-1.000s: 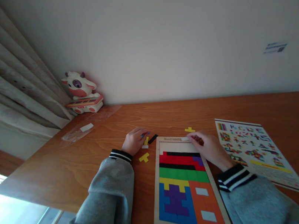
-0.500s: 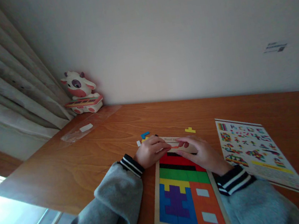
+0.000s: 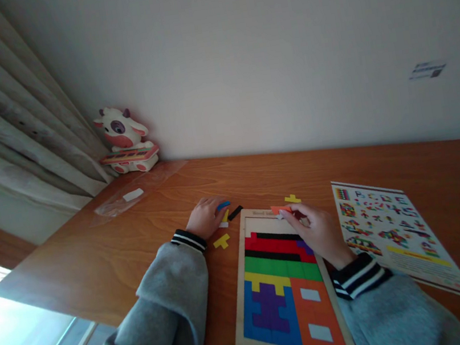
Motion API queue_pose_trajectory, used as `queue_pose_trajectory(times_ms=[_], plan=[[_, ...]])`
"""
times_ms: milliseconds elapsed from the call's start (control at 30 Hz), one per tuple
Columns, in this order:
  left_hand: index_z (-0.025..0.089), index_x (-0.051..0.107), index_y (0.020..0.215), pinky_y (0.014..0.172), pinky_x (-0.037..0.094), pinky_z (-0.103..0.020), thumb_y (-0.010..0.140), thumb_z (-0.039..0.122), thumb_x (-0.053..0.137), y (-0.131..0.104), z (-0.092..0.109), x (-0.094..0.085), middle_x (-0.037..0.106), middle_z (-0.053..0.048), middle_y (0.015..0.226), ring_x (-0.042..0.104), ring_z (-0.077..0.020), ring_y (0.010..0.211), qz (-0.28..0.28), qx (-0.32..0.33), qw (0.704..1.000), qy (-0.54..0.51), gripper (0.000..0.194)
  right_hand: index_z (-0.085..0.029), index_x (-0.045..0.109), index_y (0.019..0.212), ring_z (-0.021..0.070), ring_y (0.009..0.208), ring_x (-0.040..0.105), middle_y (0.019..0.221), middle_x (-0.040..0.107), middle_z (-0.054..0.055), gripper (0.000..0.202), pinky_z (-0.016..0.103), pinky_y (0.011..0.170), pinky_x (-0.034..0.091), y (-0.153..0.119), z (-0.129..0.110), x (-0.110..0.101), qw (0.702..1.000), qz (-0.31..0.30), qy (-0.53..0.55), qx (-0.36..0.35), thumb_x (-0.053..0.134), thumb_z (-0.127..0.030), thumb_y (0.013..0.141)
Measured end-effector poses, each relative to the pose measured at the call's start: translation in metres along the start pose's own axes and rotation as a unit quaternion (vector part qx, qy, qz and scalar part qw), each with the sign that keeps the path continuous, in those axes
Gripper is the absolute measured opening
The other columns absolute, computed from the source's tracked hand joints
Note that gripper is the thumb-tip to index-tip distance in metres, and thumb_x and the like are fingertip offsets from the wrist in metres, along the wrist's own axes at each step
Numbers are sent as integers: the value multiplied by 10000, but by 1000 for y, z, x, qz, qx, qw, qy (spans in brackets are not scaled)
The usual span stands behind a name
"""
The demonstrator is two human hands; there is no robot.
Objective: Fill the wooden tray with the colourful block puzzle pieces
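Observation:
My right hand (image 3: 314, 229) pinches an orange puzzle piece (image 3: 279, 209) between thumb and fingers over the board's top edge. A small pale bit shows just under that piece. The wooden puzzle board (image 3: 242, 294) lies below, filled with coloured pieces in its lower part and bare near the top. My left hand (image 3: 205, 217) rests left of the board, fingers lying over loose pieces. At its fingertips are a blue piece (image 3: 223, 204) and a yellow piece (image 3: 225, 216). Close by are a white piece (image 3: 223, 225), a black strip (image 3: 235, 212) and another yellow piece (image 3: 221, 242).
One more yellow piece (image 3: 292, 199) lies beyond the board. A printed pattern sheet (image 3: 394, 228) is on the right of the table (image 3: 157, 235). At the back left sit a toy cow (image 3: 126, 142) and a clear plastic bag (image 3: 109, 208).
My left hand has left the orange piece and moved left to the loose pieces, shifting the white one. My right hand keeps the orange piece, now held alone. More of the board's upper part shows.

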State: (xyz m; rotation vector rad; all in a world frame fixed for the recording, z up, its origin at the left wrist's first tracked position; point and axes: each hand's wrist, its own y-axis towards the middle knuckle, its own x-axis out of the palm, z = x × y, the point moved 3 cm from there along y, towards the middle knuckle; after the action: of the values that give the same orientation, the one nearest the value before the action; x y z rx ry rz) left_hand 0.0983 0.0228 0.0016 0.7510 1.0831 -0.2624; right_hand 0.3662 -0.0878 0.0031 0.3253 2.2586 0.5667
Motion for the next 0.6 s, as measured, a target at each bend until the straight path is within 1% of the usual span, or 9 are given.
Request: queue_pose_trajectory(times_ms=[67,133,233,367,433,500,600], plan=[[225,694,1145,957,497,-382,951,347,538,-1,-8,3,732,-72,1096,667,-242,1007,-37,-17,999,7,277,-229,692,899,198,705,666,812,734,46,312,308,688,515,0,1,-1,1000,14,-7,15,505,-474,949],[241,716,1100,936,504,-355,946,330,540,-2,-11,5,742,-55,1070,677,-230,984,-54,-26,998,7,250,-227,691,878,190,664,651,760,720,38,319,303,672,506,0,1,-2,999,22,-14,26,502,-475,948],[246,731,1068,907,509,-319,932,296,554,-1,-12,5,749,-43,1043,682,-214,966,-51,-32,998,-21,229,-215,686,872,185,641,637,735,706,36,328,301,657,490,0,1,-3,999,32,-12,38,510,-484,939],[218,735,1044,784,533,-271,884,283,618,-1,-15,5,754,-42,976,696,-194,862,-36,-78,994,-72,209,-202,681,873,182,640,631,757,706,43,340,297,632,472,1,5,-2,997,40,10,60,524,-499,926],[208,733,1034,766,534,-265,890,288,612,-1,-15,5,753,-39,957,696,-188,846,-32,-93,993,-73,205,-199,684,880,187,655,636,778,714,52,356,297,622,470,1,8,-2,996,40,18,73,519,-512,925],[205,734,1027,799,531,-276,921,281,564,-1,-12,3,749,-38,953,690,-186,860,-42,-75,995,-53,215,-199,690,902,195,678,648,803,726,59,367,301,624,473,1,11,-2,996,35,23,84,515,-521,925],[209,725,1083,944,493,-317,919,200,516,-2,-7,0,725,-48,1082,658,-199,1002,-75,-1,997,-7,267,-208,697,936,210,719,674,829,740,56,358,314,652,486,0,14,-1,996,20,21,83,519,-518,926]])
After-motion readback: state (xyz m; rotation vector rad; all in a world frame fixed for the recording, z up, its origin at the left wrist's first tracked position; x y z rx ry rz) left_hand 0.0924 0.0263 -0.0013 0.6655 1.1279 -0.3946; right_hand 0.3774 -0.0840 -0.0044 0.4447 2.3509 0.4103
